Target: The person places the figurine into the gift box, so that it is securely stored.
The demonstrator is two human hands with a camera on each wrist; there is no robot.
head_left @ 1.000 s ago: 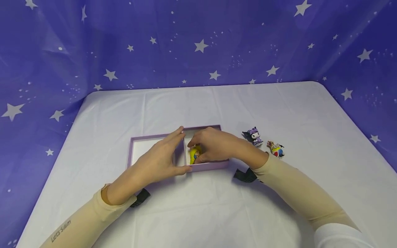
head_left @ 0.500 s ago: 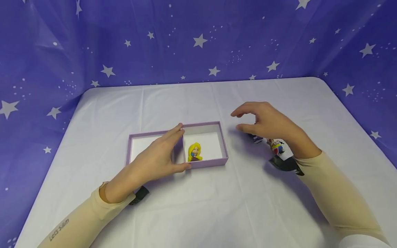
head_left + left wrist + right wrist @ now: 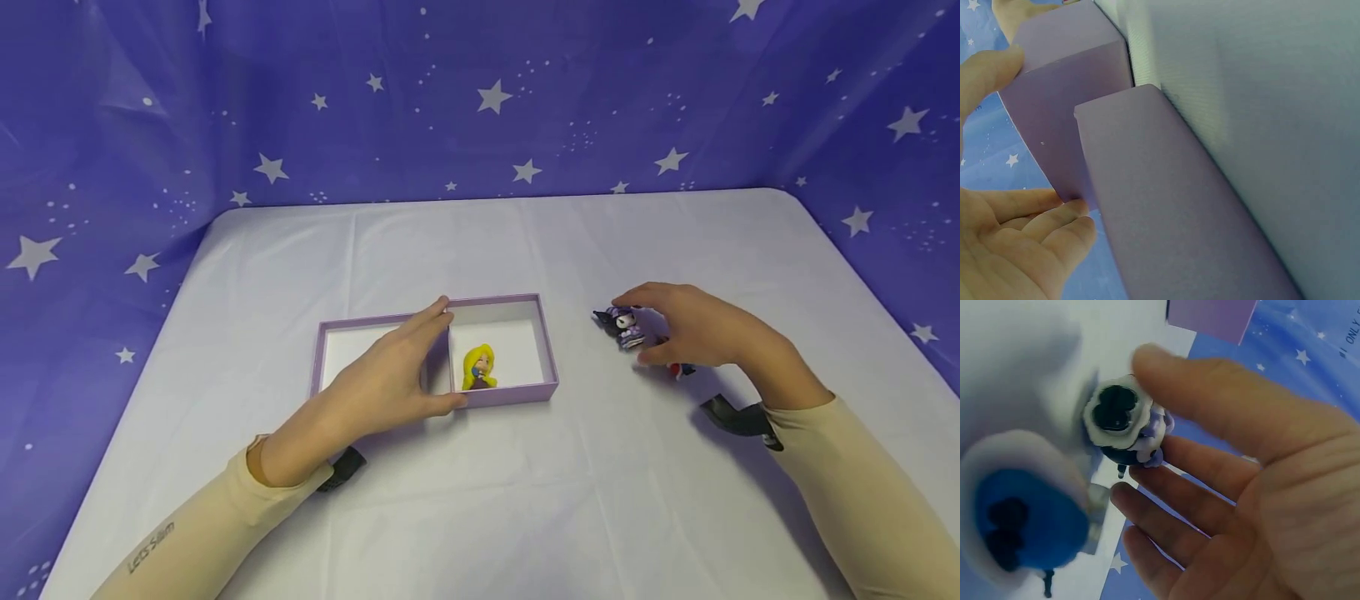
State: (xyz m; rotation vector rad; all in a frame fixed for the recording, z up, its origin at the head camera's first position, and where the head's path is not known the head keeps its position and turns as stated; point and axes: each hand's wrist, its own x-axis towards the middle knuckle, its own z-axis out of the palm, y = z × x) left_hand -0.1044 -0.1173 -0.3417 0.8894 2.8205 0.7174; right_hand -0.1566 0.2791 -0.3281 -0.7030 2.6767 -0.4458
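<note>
My left hand (image 3: 378,383) spans the left end of a shallow lilac box (image 3: 517,395), thumb on the near wall and fingertips on the far wall. Inside that box sits a small yellow-haired doll figurine (image 3: 478,367). A second lilac box (image 3: 322,354) adjoins it on the left, partly covered by the hand. My right hand (image 3: 701,325) is around a black-and-purple hooded figurine (image 3: 626,327) on the table, thumb and fingers spread on either side; firm contact cannot be told. Partly hidden below this hand lies a minion figurine (image 3: 681,371), whose blue base (image 3: 1032,519) shows large in the right wrist view.
A white cloth (image 3: 525,492) covers the table. Purple star-printed fabric (image 3: 420,142) stands behind it and at both sides. Dark wrist mounts (image 3: 738,417) stick out below the forearms, the right one close in front of the minion figurine.
My right hand has let go of the yellow-haired figurine in the box, swung right, and come down at the hooded figurine. The left hand keeps its place on the box.
</note>
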